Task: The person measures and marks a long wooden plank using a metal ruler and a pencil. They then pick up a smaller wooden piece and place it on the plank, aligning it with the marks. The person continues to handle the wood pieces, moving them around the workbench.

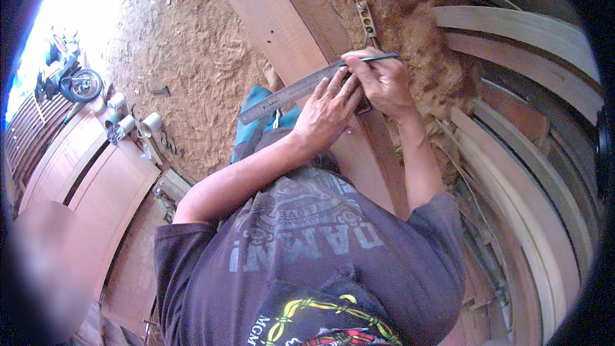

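Across a long wooden board (pixel 282 32) lies the metal blade of a try square (pixel 291 94), its left end sticking out past the board's edge. My left hand (pixel 328 114) holds the square down, fingers stretched along the blade; a dark part, apparently the stock, is mostly hidden under it. In my right hand (pixel 386 88) a dark pencil (pixel 383 57) is pinched, tilted low, its tip near the blade's far edge by my left fingertips. The two hands are close together. Teal cloth (pixel 253 112) and a bare foot (pixel 273 78) show left of the board.
A power strip (pixel 365 19) with a cord lies right of the board on sawdust-covered ground (pixel 192 57). Curved-looking planks (pixel 519 25) are stacked at the right, more boards (pixel 109 192) at the left. Cups (pixel 150 124) and a motorcycle (pixel 73 83) stand at the left.
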A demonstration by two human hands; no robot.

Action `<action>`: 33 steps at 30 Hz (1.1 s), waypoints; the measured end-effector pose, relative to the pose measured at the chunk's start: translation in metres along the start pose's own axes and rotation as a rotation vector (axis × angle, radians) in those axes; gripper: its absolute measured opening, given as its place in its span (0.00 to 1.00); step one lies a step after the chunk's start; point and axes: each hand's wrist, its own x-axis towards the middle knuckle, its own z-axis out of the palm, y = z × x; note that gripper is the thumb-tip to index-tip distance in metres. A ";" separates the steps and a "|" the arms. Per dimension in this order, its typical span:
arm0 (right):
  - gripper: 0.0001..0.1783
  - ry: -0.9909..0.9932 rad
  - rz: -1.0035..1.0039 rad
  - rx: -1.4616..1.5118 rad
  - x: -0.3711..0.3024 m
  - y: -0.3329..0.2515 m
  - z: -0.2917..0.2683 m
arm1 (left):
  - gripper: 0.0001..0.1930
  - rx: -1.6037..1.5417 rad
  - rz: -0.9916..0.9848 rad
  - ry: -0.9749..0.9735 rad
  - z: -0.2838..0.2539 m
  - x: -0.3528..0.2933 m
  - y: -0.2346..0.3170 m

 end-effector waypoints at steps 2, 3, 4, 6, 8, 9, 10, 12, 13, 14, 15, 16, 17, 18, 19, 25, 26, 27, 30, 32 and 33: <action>0.10 -0.092 -0.065 -0.022 0.011 -0.001 0.013 | 0.30 -0.025 -0.001 0.004 0.005 -0.001 -0.002; 0.10 -0.111 -0.060 -0.044 0.015 -0.002 0.019 | 0.28 -0.031 -0.007 -0.016 0.006 -0.001 -0.003; 0.09 -0.140 -0.063 -0.066 0.019 -0.002 0.025 | 0.28 -0.033 0.011 0.010 0.008 -0.002 -0.005; 0.09 -0.158 -0.117 -0.065 0.025 -0.003 0.033 | 0.26 -0.020 0.036 -0.030 0.010 -0.003 -0.007; 0.09 -0.215 -0.148 -0.119 0.031 -0.003 0.033 | 0.26 -0.005 0.031 -0.066 0.010 -0.003 -0.008; 0.09 -0.253 -0.184 -0.138 0.034 -0.003 0.030 | 0.25 0.016 0.028 -0.111 0.010 -0.003 -0.008; 0.08 -0.227 -0.170 -0.197 0.036 -0.003 0.027 | 0.25 0.000 0.030 -0.052 0.009 -0.002 -0.007; 0.08 -0.237 -0.157 -0.311 0.037 -0.003 0.019 | 0.26 -0.016 0.040 0.031 0.008 -0.001 -0.005; 0.09 -0.212 -0.178 -0.325 0.037 -0.004 0.016 | 0.26 -0.011 0.032 0.044 0.008 -0.001 -0.004; 0.09 -0.203 -0.184 -0.346 0.037 -0.004 0.013 | 0.26 -0.006 0.025 0.057 0.007 0.000 -0.004; 0.09 -0.145 -0.183 -0.362 0.037 -0.005 0.013 | 0.26 0.001 0.021 0.072 0.006 0.000 -0.004; 0.09 -0.199 -0.174 -0.311 0.037 -0.005 0.013 | 0.26 -0.004 0.021 0.042 0.006 0.001 -0.003; 0.09 -0.206 -0.159 -0.253 0.037 -0.006 0.015 | 0.26 -0.007 0.020 0.012 0.004 0.001 -0.004; 0.09 -0.224 -0.151 -0.198 0.037 -0.007 0.017 | 0.26 -0.003 0.009 -0.073 0.003 0.001 -0.004; 0.10 -0.238 -0.129 -0.158 0.039 -0.007 0.020 | 0.27 -0.019 0.013 -0.057 0.001 0.002 -0.004; 0.12 -0.118 -0.001 -0.337 0.028 0.007 0.003 | 0.44 -0.026 -0.038 -0.119 -0.011 0.003 0.001; 0.13 0.005 0.019 -0.189 0.018 0.010 -0.002 | 0.47 -0.010 -0.022 -0.084 -0.013 0.004 0.000; 0.13 0.037 0.053 -0.119 0.005 0.014 -0.006 | 0.51 -0.001 -0.015 -0.065 -0.014 0.004 0.000; 0.15 0.113 0.129 0.004 -0.034 0.024 -0.001 | 0.55 -0.013 -0.009 -0.060 -0.012 0.003 -0.002; 0.14 0.126 0.162 0.030 -0.056 0.030 0.017 | 0.57 -0.038 -0.005 -0.018 -0.008 0.000 -0.004; 0.14 0.134 0.177 0.041 -0.064 0.032 0.026 | 0.56 -0.076 -0.011 0.001 -0.006 -0.002 -0.005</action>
